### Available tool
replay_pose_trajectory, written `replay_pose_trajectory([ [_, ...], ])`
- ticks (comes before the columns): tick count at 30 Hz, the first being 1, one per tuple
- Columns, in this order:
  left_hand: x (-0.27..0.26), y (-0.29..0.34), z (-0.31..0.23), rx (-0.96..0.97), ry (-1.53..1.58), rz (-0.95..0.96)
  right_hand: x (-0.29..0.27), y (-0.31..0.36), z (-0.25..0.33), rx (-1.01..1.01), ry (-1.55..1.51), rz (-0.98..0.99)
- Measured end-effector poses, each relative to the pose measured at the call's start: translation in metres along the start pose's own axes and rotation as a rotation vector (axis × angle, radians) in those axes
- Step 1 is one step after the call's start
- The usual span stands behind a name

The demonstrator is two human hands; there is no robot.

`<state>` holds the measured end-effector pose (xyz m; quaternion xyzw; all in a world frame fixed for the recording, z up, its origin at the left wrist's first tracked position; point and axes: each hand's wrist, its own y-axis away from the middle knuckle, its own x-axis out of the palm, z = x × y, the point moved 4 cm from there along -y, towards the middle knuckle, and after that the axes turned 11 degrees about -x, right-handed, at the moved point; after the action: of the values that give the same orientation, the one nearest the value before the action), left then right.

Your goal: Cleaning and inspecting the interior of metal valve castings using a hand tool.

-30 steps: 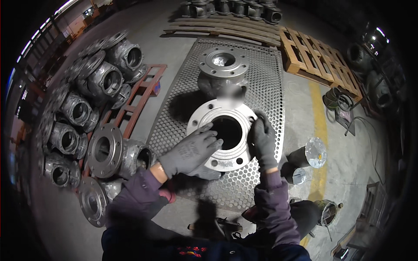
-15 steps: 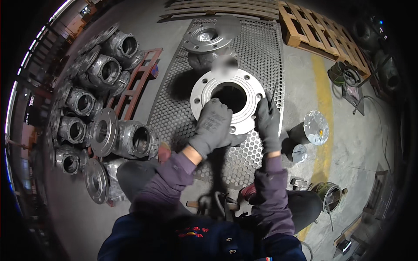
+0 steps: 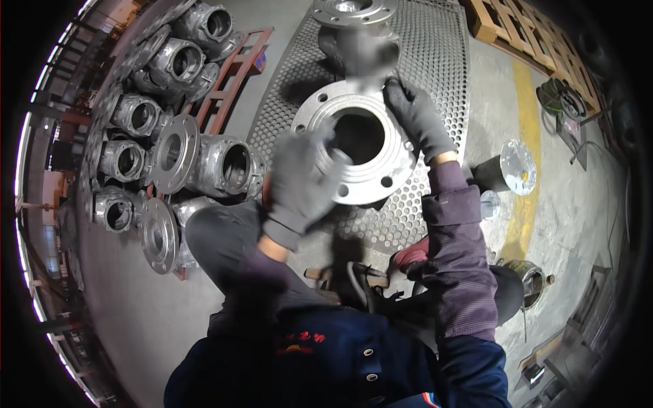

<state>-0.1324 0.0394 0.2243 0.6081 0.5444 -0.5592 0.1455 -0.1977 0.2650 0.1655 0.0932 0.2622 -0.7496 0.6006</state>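
A flanged metal valve body (image 3: pixel 401 153) faces up at me on the perforated metal plate, its round bore dark inside and bolt holes around its pale ring. My right hand (image 3: pixel 420 117), in a dark grey glove, has its fingers curled on the ring's upper right edge. At the ring's left side is my left hand (image 3: pixel 299 180), gloved alike and smeared by motion. Its fingers overlap the ring, and whether they touch it cannot be made out. Beyond stands a second flanged valve body (image 3: pixel 354 12), its near part blurred.
Several grey valve bodies (image 3: pixel 178 61) crowd the left, by a red pallet (image 3: pixel 235 81). The perforated plate (image 3: pixel 445 75) lies under the work. Grey cylindrical pieces (image 3: pixel 517 166) stand right, near a yellow floor stripe (image 3: pixel 527 102). Wooden pallets (image 3: pixel 513 30) lie at the far right.
My left hand has moved left from the bore's near edge. My right hand has shifted up the ring's right side. The ring's bolt holes sit differently, and the whole view has shifted.
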Motion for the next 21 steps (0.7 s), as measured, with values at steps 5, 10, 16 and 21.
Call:
replay_pose_trajectory([
  [5, -0.01, -0.038, 0.031, 0.01, 0.067, -0.03, -0.002, 0.0, -0.028, 0.091, -0.161, -0.065],
  [10, 0.02, -0.002, -0.025, 0.195, 0.048, 0.415, -0.007, 0.048, 0.002, 0.118, -0.296, -0.28],
  [16, 0.047, 0.007, -0.033, 0.255, -0.217, 0.355, -0.003, 0.151, -0.086, 0.511, -0.591, -0.572],
  [21, 0.056, -0.028, -0.022, 0.331, -0.265, 0.36, -0.015, 0.137, -0.108, 0.338, -0.375, -0.4],
])
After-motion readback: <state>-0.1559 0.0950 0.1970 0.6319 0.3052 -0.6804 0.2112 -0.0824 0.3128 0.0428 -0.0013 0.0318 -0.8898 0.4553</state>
